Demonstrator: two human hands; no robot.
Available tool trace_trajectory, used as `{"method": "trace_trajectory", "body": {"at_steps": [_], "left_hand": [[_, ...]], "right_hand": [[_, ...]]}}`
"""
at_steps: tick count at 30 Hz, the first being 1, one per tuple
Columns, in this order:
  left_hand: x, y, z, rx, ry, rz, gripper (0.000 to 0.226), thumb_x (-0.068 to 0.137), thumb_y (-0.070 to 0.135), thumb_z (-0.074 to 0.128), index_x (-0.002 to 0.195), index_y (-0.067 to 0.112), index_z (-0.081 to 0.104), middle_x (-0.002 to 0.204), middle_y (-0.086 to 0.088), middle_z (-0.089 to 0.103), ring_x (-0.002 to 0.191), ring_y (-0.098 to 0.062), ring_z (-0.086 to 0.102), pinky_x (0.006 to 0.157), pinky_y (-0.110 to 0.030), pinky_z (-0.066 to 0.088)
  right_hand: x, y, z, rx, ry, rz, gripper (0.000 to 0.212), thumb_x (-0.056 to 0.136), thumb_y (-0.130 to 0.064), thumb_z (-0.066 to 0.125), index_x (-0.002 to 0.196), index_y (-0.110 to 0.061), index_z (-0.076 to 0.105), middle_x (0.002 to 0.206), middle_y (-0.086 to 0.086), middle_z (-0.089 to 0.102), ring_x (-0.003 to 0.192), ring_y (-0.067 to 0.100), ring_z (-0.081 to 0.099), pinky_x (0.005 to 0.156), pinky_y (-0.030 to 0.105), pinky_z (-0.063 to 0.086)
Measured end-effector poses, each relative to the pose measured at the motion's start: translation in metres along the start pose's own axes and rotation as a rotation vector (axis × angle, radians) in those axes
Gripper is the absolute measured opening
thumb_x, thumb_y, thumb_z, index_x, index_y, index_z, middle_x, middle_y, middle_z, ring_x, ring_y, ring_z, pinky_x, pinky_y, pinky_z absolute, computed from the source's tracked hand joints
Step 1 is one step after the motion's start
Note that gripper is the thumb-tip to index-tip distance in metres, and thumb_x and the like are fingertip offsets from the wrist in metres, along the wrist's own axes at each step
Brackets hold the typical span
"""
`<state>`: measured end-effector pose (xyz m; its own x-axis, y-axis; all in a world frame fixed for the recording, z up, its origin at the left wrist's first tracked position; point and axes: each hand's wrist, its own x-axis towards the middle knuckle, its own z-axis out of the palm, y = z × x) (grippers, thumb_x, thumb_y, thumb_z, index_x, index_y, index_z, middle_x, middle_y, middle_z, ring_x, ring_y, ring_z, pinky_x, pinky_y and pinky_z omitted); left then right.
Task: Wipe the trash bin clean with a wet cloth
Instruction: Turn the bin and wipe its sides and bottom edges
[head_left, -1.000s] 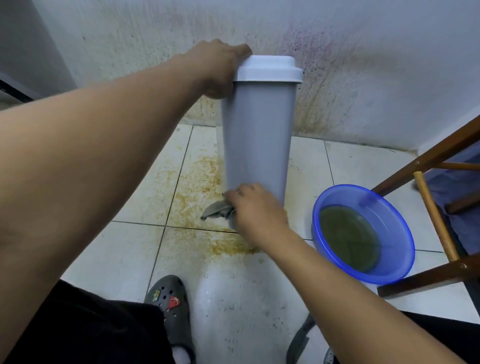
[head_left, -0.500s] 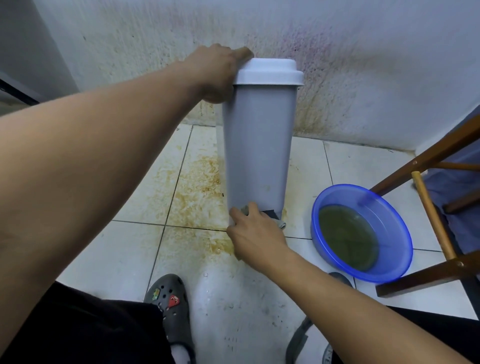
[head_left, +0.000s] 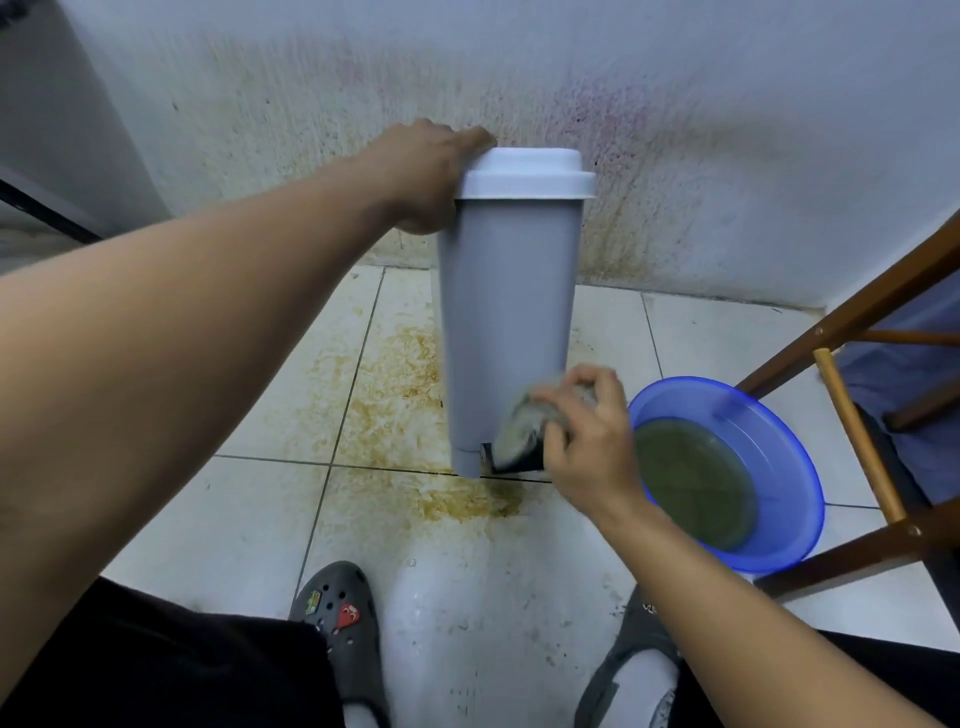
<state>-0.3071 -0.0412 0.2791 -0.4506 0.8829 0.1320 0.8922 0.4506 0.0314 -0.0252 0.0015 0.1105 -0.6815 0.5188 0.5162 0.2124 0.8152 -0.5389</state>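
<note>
A tall grey trash bin (head_left: 506, 322) with a white lid (head_left: 527, 174) stands upright on the tiled floor against a stained wall. My left hand (head_left: 428, 174) grips the lid's left edge at the top. My right hand (head_left: 589, 436) holds a bunched grey cloth (head_left: 522, 431) against the bin's lower right side, near its base and dark foot pedal. The cloth is blurred.
A blue basin (head_left: 727, 473) of murky water sits on the floor right of the bin. A wooden chair frame (head_left: 852, 395) stands at the right edge. Brown stains (head_left: 405, 410) cover the tiles by the bin. My two grey clogs are at the bottom.
My right hand has carried the cloth from the bin's lower left, across its front base, to its lower right side. The left hand keeps its hold on the lid.
</note>
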Motion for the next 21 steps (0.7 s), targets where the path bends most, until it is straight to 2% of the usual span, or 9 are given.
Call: {"method": "trace_trajectory", "body": {"at_steps": [3, 5, 7, 9, 12, 15, 18, 20, 21], "left_hand": [[0.0, -0.001, -0.001, 0.004, 0.007, 0.014, 0.071, 0.087, 0.008, 0.062, 0.152, 0.023, 0.04, 0.128, -0.019, 0.062, 0.114, -0.043, 0.055, 0.078, -0.041, 0.037], [0.001, -0.004, -0.001, -0.016, 0.003, 0.021, 0.069, 0.088, 0.011, 0.064, 0.152, 0.025, 0.041, 0.132, -0.017, 0.063, 0.116, -0.042, 0.054, 0.08, -0.041, 0.039], [0.001, -0.007, -0.003, -0.053, -0.001, 0.023, 0.068, 0.091, 0.016, 0.068, 0.153, 0.027, 0.042, 0.138, -0.015, 0.062, 0.12, -0.041, 0.053, 0.086, -0.044, 0.043], [0.001, -0.009, -0.004, -0.072, -0.002, 0.023, 0.07, 0.091, 0.019, 0.071, 0.155, 0.027, 0.042, 0.142, -0.014, 0.06, 0.123, -0.041, 0.052, 0.093, -0.047, 0.045], [0.0, -0.009, -0.005, -0.079, -0.004, 0.028, 0.075, 0.088, 0.022, 0.076, 0.155, 0.028, 0.043, 0.143, -0.013, 0.06, 0.125, -0.04, 0.052, 0.096, -0.047, 0.044], [0.001, -0.008, -0.003, -0.071, 0.002, 0.032, 0.073, 0.089, 0.021, 0.075, 0.154, 0.03, 0.043, 0.142, -0.011, 0.061, 0.124, -0.039, 0.054, 0.095, -0.046, 0.045], [-0.002, -0.004, -0.001, -0.036, 0.016, 0.023, 0.071, 0.09, 0.018, 0.071, 0.153, 0.031, 0.041, 0.137, -0.01, 0.063, 0.121, -0.038, 0.056, 0.091, -0.046, 0.045], [-0.006, -0.001, -0.001, -0.01, 0.021, 0.027, 0.071, 0.09, 0.019, 0.07, 0.153, 0.031, 0.04, 0.136, -0.011, 0.063, 0.12, -0.038, 0.057, 0.09, -0.047, 0.046], [-0.008, 0.001, -0.001, 0.0, 0.026, 0.03, 0.071, 0.09, 0.02, 0.07, 0.153, 0.03, 0.04, 0.136, -0.011, 0.063, 0.12, -0.039, 0.057, 0.09, -0.047, 0.046]], "right_hand": [[0.062, -0.027, -0.012, 0.051, 0.29, 0.001, 0.04, 0.076, 0.003, 0.051, 0.106, -0.01, 0.074, 0.111, 0.017, 0.049, 0.102, 0.036, 0.055, 0.089, 0.043, 0.05], [0.102, -0.041, -0.015, 0.022, 0.347, -0.029, 0.038, 0.078, -0.001, 0.055, 0.111, -0.011, 0.073, 0.116, 0.02, 0.052, 0.104, 0.037, 0.053, 0.093, 0.042, 0.047], [0.126, -0.054, -0.006, -0.101, 0.235, -0.068, 0.033, 0.085, -0.015, 0.059, 0.116, -0.017, 0.071, 0.126, 0.016, 0.053, 0.109, 0.038, 0.049, 0.094, 0.039, 0.044], [0.127, -0.059, 0.015, -0.313, 0.066, -0.148, 0.03, 0.09, -0.028, 0.059, 0.118, -0.022, 0.068, 0.134, 0.012, 0.052, 0.114, 0.04, 0.045, 0.089, 0.045, 0.047], [0.1, -0.051, 0.039, -0.473, -0.061, -0.239, 0.027, 0.089, -0.022, 0.064, 0.115, -0.022, 0.067, 0.134, 0.01, 0.052, 0.112, 0.043, 0.044, 0.072, 0.047, 0.052], [0.057, -0.03, 0.051, -0.527, -0.141, -0.311, 0.029, 0.083, -0.014, 0.073, 0.11, -0.024, 0.069, 0.129, 0.007, 0.05, 0.108, 0.04, 0.044, 0.063, 0.043, 0.05], [0.011, -0.006, 0.05, -0.444, -0.234, -0.196, 0.029, 0.078, -0.009, 0.076, 0.101, -0.024, 0.067, 0.127, 0.004, 0.046, 0.109, 0.037, 0.044, 0.055, 0.041, 0.052], [-0.009, 0.006, 0.046, -0.305, -0.194, 0.016, 0.027, 0.078, -0.004, 0.072, 0.098, -0.022, 0.068, 0.127, 0.001, 0.044, 0.113, 0.034, 0.044, 0.058, 0.042, 0.054], [-0.014, 0.008, 0.044, -0.205, -0.128, 0.141, 0.027, 0.08, -0.003, 0.069, 0.1, -0.021, 0.069, 0.126, 0.0, 0.043, 0.115, 0.03, 0.045, 0.064, 0.041, 0.055]]}}
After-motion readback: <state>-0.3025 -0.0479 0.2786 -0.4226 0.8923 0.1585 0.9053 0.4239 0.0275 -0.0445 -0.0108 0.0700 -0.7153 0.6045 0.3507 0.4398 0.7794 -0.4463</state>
